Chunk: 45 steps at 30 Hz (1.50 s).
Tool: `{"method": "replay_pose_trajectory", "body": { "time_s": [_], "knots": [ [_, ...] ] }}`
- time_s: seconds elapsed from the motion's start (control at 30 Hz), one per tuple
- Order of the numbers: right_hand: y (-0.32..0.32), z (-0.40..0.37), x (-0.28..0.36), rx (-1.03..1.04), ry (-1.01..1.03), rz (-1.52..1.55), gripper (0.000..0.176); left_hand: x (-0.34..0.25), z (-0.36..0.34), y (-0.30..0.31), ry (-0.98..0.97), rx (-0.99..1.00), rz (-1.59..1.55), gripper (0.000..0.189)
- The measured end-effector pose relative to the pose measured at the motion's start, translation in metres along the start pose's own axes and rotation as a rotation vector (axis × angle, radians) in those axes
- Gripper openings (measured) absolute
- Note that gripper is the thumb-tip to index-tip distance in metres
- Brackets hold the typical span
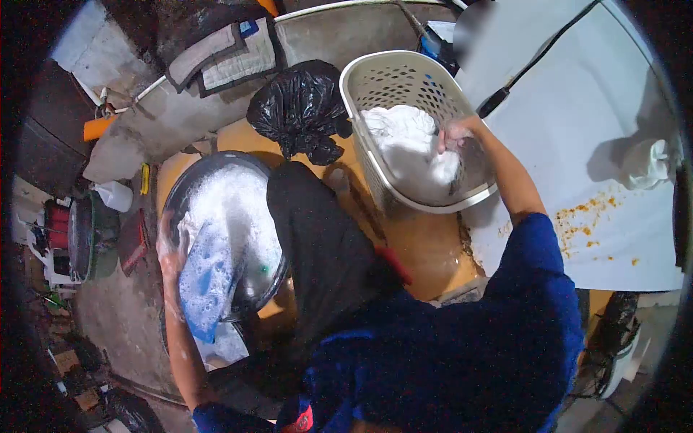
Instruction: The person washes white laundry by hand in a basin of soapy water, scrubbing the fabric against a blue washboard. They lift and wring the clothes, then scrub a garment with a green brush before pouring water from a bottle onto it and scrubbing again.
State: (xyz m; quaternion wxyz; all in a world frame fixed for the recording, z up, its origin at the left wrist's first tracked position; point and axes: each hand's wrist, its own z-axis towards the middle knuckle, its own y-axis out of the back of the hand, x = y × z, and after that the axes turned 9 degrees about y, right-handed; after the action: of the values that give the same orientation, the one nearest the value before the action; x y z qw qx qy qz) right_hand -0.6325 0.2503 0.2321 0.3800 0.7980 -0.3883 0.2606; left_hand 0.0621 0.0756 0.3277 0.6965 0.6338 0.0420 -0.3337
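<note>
A round dark basin [173, 189] full of white suds stands at the left. My left hand [170, 258], wet with foam, is at its left rim, close beside a whitish cloth [189, 225] in the suds; its fingers are partly hidden. A blue, foam-streaked piece [206, 278] slants over the near side of the basin, right of that hand. My right hand [458, 134] reaches into a beige laundry basket [375, 162], fingers closed on a white cloth [445, 169]. More white laundry [401, 126] lies bunched at the far side of the basket.
A crumpled black plastic bag [299, 105] sits between basin and basket. Grey cloths [234, 58] hang over a low wall behind. A white sheet-like surface [548, 108] with orange-brown stains fills the right, crossed by a black cable [538, 58]. A white jug [113, 195] stands left.
</note>
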Motion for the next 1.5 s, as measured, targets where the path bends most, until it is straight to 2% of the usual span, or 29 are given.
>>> {"method": "replay_pose_trajectory", "body": {
  "time_s": [0.03,0.1,0.17,0.23,0.3,0.37,0.4,0.43,0.47,0.5,0.57,0.6,0.63,0.67,0.73,0.77,0.83,0.93,1.0,1.03,1.07,1.1,1.17,1.2,1.27,1.33,1.43,1.47,1.5],
  "knots": [
    [-0.012,-0.008,0.01,-0.052,-0.053,-0.065,0.015,0.026,-0.01,-0.005,-0.065,-0.035,0.038,0.045],
    [-0.01,0.018,0.011,-0.108,0.316,-0.25,0.017,0.081,-0.029,-0.006,-0.054,-0.045,0.147,0.044],
    [-0.003,0.034,0.027,-0.123,0.384,-0.494,0.02,0.132,-0.049,-0.002,-0.025,-0.057,0.246,0.044],
    [0.008,0.034,0.083,-0.09,0.161,-0.802,0.028,0.181,-0.076,0.01,0.042,-0.078,0.349,0.047],
    [0.02,0.06,0.103,-0.2,0.447,-0.804,0.03,0.248,-0.11,0.004,0.337,-0.151,0.432,0.052],
    [0.003,0.06,0.178,-0.338,0.352,-0.864,0.029,0.251,-0.161,0.014,0.595,-0.164,0.733,0.066],
    [-0.015,0.042,0.239,-0.308,0.469,-0.895,0.031,0.352,-0.196,-0.005,0.862,-0.103,0.873,0.068],
    [-0.033,0.031,0.292,-0.271,0.589,-0.922,0.033,0.355,-0.216,-0.016,0.949,-0.059,0.818,0.061],
    [-0.046,0.046,0.32,-0.326,0.6,-0.644,0.029,0.314,-0.222,-0.014,0.892,-0.146,0.172,0.044],
    [-0.062,0.057,0.348,-0.323,0.809,-0.675,0.029,0.261,-0.224,-0.01,0.841,-0.218,-0.48,0.029],
    [-0.108,0.079,0.398,-0.257,1.074,-0.624,0.031,0.122,-0.195,0.023,0.777,-0.197,-1.001,0.021],
    [-0.145,0.086,0.421,-0.195,1.134,-0.551,0.033,0.189,-0.202,0.004,0.859,-0.316,-0.985,0.019],
    [-0.184,0.087,0.436,-0.129,1.219,-0.571,0.037,0.185,-0.205,0.016,0.842,-0.281,-0.866,0.031],
    [-0.215,0.096,0.454,-0.074,1.29,-0.592,0.041,0.171,-0.166,0.035,0.974,-0.342,-0.714,0.022],
    [-0.279,0.126,0.477,-0.069,1.611,-0.615,0.056,0.098,-0.111,0.074,0.776,-0.349,-1.047,0.023],
    [-0.311,0.138,0.481,-0.07,1.645,-0.587,0.06,0.081,-0.088,0.086,0.751,-0.33,-1.033,0.025],
    [-0.35,0.143,0.49,-0.192,1.702,-0.596,0.068,0.024,-0.064,0.116,0.51,-0.249,-0.339,0.024],
    [-0.362,0.159,0.507,-0.401,1.589,-0.505,0.056,0.001,-0.023,0.113,0.556,-0.335,-0.568,0.025],
    [-0.346,0.177,0.508,-0.467,1.455,-0.418,0.044,0.017,-0.002,0.093,0.418,-0.386,-1.222,0.025],
    [-0.339,0.19,0.506,-0.55,1.597,-0.335,0.044,0.03,0.002,0.08,0.451,-0.387,-1.19,0.029],
    [-0.333,0.201,0.502,-0.531,1.574,-0.351,0.043,0.042,0.006,0.065,0.482,-0.388,-1.159,0.033],
    [-0.326,0.202,0.5,-0.51,1.547,-0.368,0.041,0.043,0.008,0.049,0.664,-0.35,-0.963,0.033],
    [-0.319,0.205,0.499,-0.484,1.505,-0.396,0.039,0.142,0.004,-0.045,0.593,-0.201,-0.816,0.029],
    [-0.317,0.203,0.499,-0.469,1.493,-0.401,0.039,0.158,-0.003,-0.09,0.765,-0.102,-0.544,0.029],
    [-0.311,0.199,0.5,-0.438,1.48,-0.409,0.04,0.232,-0.025,-0.201,0.448,0.181,0.107,0.036],
    [-0.309,0.204,0.498,-0.466,1.466,-0.423,0.039,0.166,-0.027,-0.183,0.58,0.389,0.193,0.041],
    [-0.298,0.198,0.505,-0.426,1.369,-0.424,0.039,0.214,-0.032,-0.213,0.584,0.354,0.461,0.048],
    [-0.294,0.196,0.505,-0.402,1.319,-0.423,0.04,0.273,-0.039,-0.237,0.412,0.035,0.417,0.049],
    [-0.291,0.2,0.502,-0.435,1.413,-0.402,0.042,0.279,-0.027,-0.221,0.477,0.031,0.596,0.049]
  ]
}}
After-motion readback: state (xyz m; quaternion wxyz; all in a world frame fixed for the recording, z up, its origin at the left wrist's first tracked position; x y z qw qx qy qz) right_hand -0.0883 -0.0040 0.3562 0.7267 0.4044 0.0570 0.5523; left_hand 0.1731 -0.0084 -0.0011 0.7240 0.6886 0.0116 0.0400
